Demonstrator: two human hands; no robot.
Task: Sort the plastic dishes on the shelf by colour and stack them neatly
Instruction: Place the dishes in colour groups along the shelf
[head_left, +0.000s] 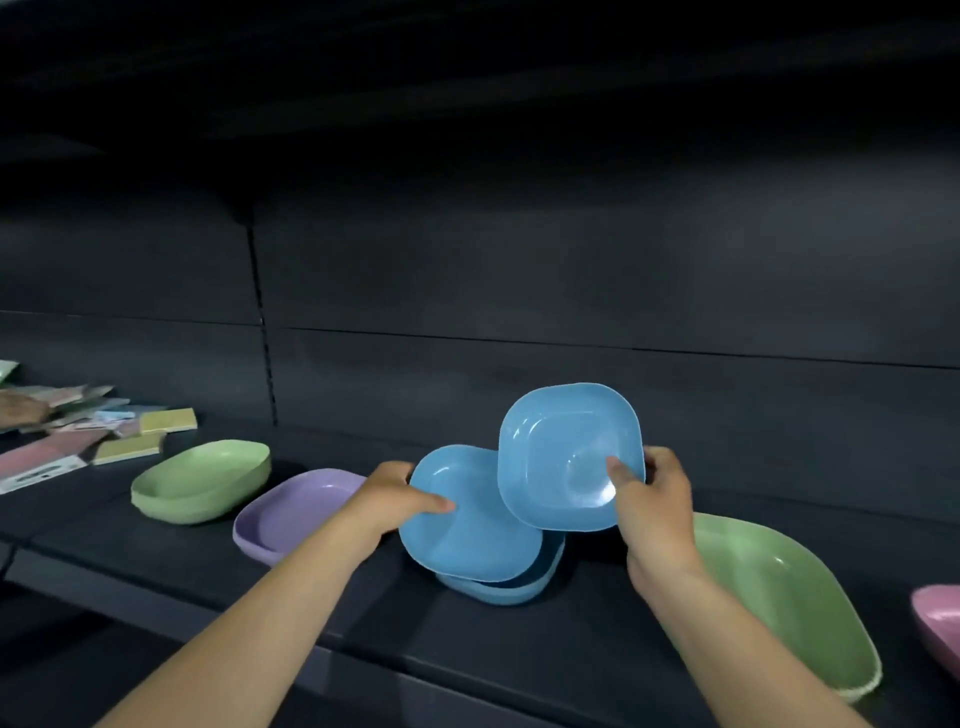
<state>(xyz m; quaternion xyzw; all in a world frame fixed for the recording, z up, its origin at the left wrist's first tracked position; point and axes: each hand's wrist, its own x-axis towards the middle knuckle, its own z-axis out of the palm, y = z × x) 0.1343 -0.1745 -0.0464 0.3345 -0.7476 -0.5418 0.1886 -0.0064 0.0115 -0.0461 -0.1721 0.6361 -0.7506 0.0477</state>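
Observation:
On the dark shelf (322, 587) stands a small stack of blue dishes (498, 590). My left hand (395, 499) grips the left rim of the top blue dish (467, 535), which lies tilted on that stack. My right hand (652, 504) pinches the right rim of another blue dish (556, 447), held raised and tipped toward me above the stack. A purple dish (291, 512) sits left of the stack, a green dish (202, 480) further left. A larger green dish (789, 603) lies right of my right arm, and a pink dish (940, 623) shows at the right edge.
Flat packets and sponges in pale colours (78, 431) lie in a heap at the far left of the shelf. The dark back panel (571, 291) rises behind the dishes, and an upper shelf (467, 78) hangs overhead.

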